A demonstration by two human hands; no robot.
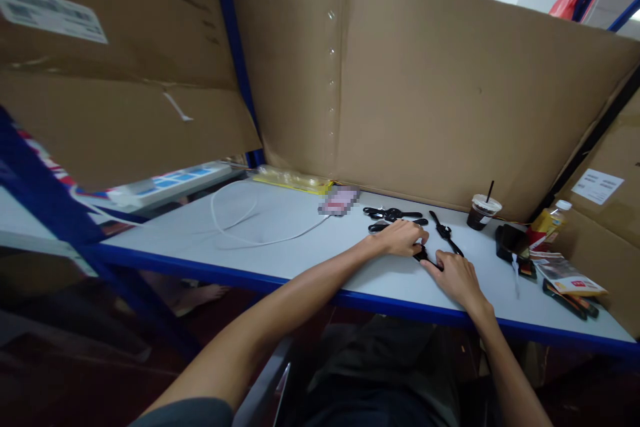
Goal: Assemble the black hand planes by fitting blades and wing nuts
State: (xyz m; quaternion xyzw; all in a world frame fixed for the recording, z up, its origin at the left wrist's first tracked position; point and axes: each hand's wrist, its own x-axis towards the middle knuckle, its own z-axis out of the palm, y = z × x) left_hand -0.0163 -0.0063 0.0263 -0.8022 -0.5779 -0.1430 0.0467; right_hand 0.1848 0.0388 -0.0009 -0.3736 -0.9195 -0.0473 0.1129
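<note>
Between my two hands a black wristwatch point(423, 255) lies low over the white tabletop, mostly covered by my fingers. My left hand point(401, 238) bends over its far end with curled fingers. On the near side, my right hand point(454, 273) pinches the strap between thumb and finger. Just beyond them, another black watch point(443, 229) lies stretched out on the table. Behind my left hand rest more black watches point(393, 214), one of them partly hidden by that hand.
A phone point(339, 201) on a white cable point(270, 241) lies left of the watches. At right stand a lidded drink cup point(483, 212) and a bottle point(550, 220), near a packet point(567, 273). Cardboard point(425, 80) walls the back; a power strip point(175, 181) is at left.
</note>
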